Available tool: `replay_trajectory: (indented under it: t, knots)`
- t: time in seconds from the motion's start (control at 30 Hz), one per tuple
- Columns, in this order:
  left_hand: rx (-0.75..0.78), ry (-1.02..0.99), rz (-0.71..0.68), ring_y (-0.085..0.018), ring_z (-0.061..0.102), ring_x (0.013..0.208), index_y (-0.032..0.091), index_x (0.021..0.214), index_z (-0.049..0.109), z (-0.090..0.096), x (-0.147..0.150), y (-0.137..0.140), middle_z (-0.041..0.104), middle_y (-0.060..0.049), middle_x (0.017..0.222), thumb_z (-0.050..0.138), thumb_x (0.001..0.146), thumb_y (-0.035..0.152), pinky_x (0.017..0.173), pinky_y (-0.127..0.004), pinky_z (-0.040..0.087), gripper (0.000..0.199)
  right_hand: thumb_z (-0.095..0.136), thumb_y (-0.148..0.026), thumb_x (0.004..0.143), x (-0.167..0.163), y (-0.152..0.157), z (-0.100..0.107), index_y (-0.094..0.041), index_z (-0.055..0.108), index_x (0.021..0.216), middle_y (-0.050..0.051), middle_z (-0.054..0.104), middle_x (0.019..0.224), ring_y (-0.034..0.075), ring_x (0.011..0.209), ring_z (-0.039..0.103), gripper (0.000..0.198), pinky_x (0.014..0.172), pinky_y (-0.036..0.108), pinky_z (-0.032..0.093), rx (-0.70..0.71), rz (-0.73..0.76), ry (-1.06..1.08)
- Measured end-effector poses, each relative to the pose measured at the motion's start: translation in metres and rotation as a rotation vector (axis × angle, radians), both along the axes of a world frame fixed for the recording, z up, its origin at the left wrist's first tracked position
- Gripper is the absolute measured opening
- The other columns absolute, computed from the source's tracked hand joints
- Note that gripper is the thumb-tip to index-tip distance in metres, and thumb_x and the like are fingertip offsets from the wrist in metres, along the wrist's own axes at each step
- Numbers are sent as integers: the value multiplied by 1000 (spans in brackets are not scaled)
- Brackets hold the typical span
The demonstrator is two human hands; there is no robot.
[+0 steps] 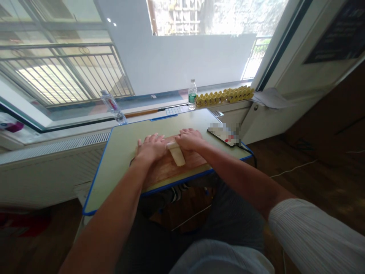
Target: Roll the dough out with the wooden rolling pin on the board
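Note:
A pale rolling pin lies crosswise on a reddish-brown wooden board; only its middle shows between my hands. From under it a flat, cream-coloured strip that looks like dough extends toward me. My left hand rests palm down over the pin's left part, fingers stretched forward and spread. Over the right part lies my right hand, also palm down, its fingers reaching forward past the pin. Both hands press from above rather than wrap around, and they cover the pin's ends.
The board sits on a small blue-edged table. A phone with a black cable lies at its right. Along the window sill stand a clear bottle, a green-labelled bottle and yellow egg-tray-like strips. A radiator is at left.

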State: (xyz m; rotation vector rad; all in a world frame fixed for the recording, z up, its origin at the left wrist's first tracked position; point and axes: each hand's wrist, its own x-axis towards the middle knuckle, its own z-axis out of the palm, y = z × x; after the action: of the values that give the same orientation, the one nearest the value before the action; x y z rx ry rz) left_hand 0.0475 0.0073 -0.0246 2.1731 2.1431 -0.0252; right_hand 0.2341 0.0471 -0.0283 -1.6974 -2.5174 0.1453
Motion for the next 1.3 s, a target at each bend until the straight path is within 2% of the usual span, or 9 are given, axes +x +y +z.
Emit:
replay_trajectory:
  t: [0.1,0.2,0.37,0.57,0.7,0.83,0.97,1.13,1.3]
  knots:
    - [89,-42,26,-32,35,158,25,161,46,-6,6,-29,37,-8,173,16,106,47,128,-65,25,67,36,-42,110,6,-33,-2,-23,74,124,15,69,139,33,131,56,45,110,53,42,159,15,-16]
    - [181,-55,21,-30,38,157,19,162,43,-13,13,-62,42,-10,170,12,108,49,128,-59,28,70,29,-49,112,11,-64,-9,-14,68,135,19,65,144,33,135,53,57,110,50,43,303,-21,33]
    - [280,-17,2,-31,38,158,14,165,37,-21,21,-99,44,-17,168,16,109,52,127,-59,30,71,30,-50,112,20,-89,-19,-8,52,154,18,51,162,31,151,40,63,119,45,36,323,-26,98]
    - [213,-2,24,-32,37,158,20,159,48,-5,19,-61,44,-10,169,13,108,53,127,-65,26,70,29,-43,113,12,-46,-5,-23,72,127,11,70,139,27,133,56,50,113,43,40,163,37,33]
    - [85,-19,48,-35,33,159,26,158,50,9,15,-24,35,-7,173,16,107,52,126,-72,21,67,36,-43,109,3,-6,2,-24,69,135,12,65,148,29,135,56,46,112,45,42,14,22,-10]
    - [81,-24,54,-35,33,159,23,160,48,9,16,-21,35,-7,173,18,107,48,126,-73,19,65,35,-42,109,4,-6,0,-21,66,140,15,60,152,32,138,53,49,113,50,43,8,-16,-11]
    - [210,-49,29,-32,41,156,19,158,50,-5,22,-59,47,-10,167,17,108,47,127,-68,25,66,28,-41,111,14,-50,-5,-20,69,133,15,63,149,32,142,49,51,116,53,39,133,13,16]
    - [371,-29,-9,-32,38,158,14,162,42,-20,34,-123,45,-14,167,24,109,51,127,-62,29,67,27,-50,111,30,-109,-14,-9,45,159,16,43,168,30,157,32,66,125,50,30,225,-42,115]
    - [408,-44,-46,-31,38,158,15,160,46,-19,37,-135,46,-14,166,24,108,55,129,-63,25,69,25,-49,112,36,-114,-18,-11,48,157,15,46,167,29,157,34,63,127,50,28,200,-31,144]
